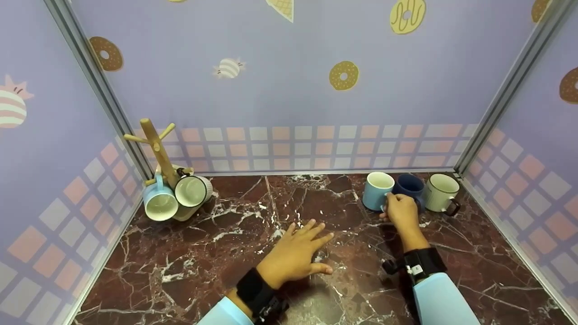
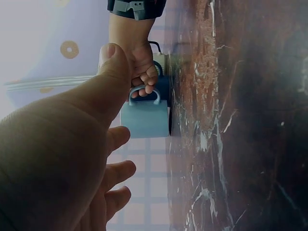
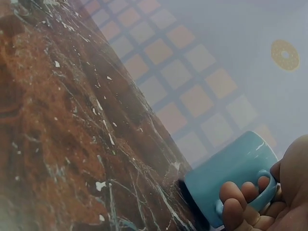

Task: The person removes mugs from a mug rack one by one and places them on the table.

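Note:
At the back right, my right hand (image 1: 402, 211) grips the handle of a light blue mug (image 1: 374, 196) with a pale inside. Its fingers curl through the handle (image 3: 266, 196) in the right wrist view. The mug is upright, its base at or just above the marble tabletop; I cannot tell which. Right behind that hand stands a dark blue mug (image 1: 409, 183), partly hidden. A cream mug (image 1: 440, 193) with a dark handle is beside it. My left hand (image 1: 293, 253), fingers spread and holding nothing, is over the middle of the table, palm down.
A wooden mug tree (image 1: 158, 151) stands at the back left. A blue mug (image 1: 160, 205) and a whitish mug (image 1: 192, 192) with a dark handle hang low on it, mouths facing forward. Patterned walls (image 1: 289, 90) enclose the marble tabletop (image 1: 216, 262) at the back and sides.

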`<state>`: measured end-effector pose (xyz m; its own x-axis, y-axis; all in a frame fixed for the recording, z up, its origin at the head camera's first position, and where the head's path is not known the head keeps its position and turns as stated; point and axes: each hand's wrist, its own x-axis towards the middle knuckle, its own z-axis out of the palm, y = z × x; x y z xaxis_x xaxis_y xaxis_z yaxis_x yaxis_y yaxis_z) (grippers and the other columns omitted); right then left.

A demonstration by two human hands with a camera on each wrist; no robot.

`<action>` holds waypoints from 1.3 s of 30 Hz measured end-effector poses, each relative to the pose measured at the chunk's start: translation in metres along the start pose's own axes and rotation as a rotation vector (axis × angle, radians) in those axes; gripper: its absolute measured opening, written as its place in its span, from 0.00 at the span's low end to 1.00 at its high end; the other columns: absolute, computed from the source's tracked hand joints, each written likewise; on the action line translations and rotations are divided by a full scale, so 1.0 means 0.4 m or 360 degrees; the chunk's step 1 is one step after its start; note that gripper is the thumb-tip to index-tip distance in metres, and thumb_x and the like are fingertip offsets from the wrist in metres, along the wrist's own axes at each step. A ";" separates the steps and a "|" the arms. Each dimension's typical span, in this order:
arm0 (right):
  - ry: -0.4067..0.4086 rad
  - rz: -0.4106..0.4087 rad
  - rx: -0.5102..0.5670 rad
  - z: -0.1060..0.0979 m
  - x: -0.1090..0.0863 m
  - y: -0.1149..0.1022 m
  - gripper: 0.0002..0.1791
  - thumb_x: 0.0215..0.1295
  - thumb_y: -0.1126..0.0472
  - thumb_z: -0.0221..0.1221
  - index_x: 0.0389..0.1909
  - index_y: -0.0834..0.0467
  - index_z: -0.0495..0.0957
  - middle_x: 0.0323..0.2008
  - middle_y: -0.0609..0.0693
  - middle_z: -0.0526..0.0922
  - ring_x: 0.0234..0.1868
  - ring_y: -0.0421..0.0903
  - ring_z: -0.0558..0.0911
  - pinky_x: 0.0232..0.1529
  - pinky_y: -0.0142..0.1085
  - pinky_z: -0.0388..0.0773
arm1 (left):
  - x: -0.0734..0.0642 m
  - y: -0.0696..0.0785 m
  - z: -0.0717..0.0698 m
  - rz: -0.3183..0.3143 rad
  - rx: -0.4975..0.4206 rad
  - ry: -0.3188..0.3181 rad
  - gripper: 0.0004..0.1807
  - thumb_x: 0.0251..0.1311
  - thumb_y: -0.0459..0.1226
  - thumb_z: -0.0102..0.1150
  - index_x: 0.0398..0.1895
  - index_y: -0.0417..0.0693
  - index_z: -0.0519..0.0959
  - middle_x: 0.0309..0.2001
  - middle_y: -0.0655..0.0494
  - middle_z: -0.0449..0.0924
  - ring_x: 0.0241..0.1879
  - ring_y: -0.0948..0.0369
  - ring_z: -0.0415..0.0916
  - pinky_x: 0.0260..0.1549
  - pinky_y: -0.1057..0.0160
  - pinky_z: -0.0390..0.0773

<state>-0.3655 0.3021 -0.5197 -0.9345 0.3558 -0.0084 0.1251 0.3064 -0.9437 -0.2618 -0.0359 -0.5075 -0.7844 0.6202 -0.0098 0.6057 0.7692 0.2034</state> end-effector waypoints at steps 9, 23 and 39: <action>-0.0036 -0.0026 -0.0065 0.004 0.002 0.011 0.22 0.86 0.55 0.50 0.37 0.70 0.80 0.22 0.49 0.85 0.18 0.40 0.87 0.23 0.34 0.89 | 0.001 -0.004 0.008 -0.0042 -0.0011 0.0009 0.54 0.68 0.75 0.57 0.93 0.67 0.60 0.94 0.56 0.48 0.94 0.48 0.46 0.91 0.31 0.48; 0.0067 -0.0204 -0.0561 -0.016 -0.007 -0.002 0.22 0.81 0.52 0.54 0.36 0.64 0.87 0.30 0.56 0.90 0.30 0.50 0.89 0.36 0.41 0.86 | -0.001 -0.002 0.005 -0.0073 -0.0004 -0.0028 0.53 0.68 0.75 0.56 0.92 0.66 0.62 0.94 0.54 0.50 0.94 0.49 0.46 0.91 0.32 0.48; 0.0269 -0.0490 -0.0594 -0.039 -0.045 -0.089 0.17 0.80 0.55 0.61 0.53 0.64 0.90 0.51 0.67 0.93 0.53 0.66 0.89 0.61 0.60 0.85 | -0.006 -0.010 -0.016 -0.0143 0.0053 0.0015 0.50 0.74 0.73 0.53 0.93 0.65 0.59 0.93 0.57 0.51 0.94 0.50 0.49 0.91 0.33 0.50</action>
<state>-0.3479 0.2986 -0.4806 -0.8837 0.3277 0.3341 -0.0082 0.7029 -0.7112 -0.2633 -0.0416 -0.5019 -0.8367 0.5474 -0.0172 0.5371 0.8264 0.1693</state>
